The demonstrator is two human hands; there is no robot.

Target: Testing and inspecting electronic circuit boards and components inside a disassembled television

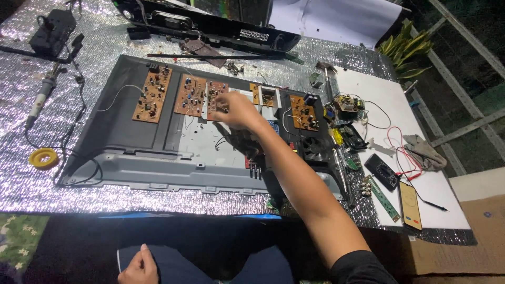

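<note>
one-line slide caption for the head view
Right hand reaches onto a brown circuit board in an opened grey chassis; left hand rests on the lap.

We list a crinkled, glossy silver foil sheet (31, 173) over the bench, a matt grey metal chassis (158, 165), matt brown circuit boards (152, 94) studded with components, a smooth white board (392, 113), a rumpled grey cloth (426, 151) and a glossy yellow solder reel (43, 157).

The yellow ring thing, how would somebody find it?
Start at the big grey panel lying on the shiny silver table cover. Look just past its near left corner: the yellow ring lies flat there, the only round, bright yellow thing on that side.
</note>
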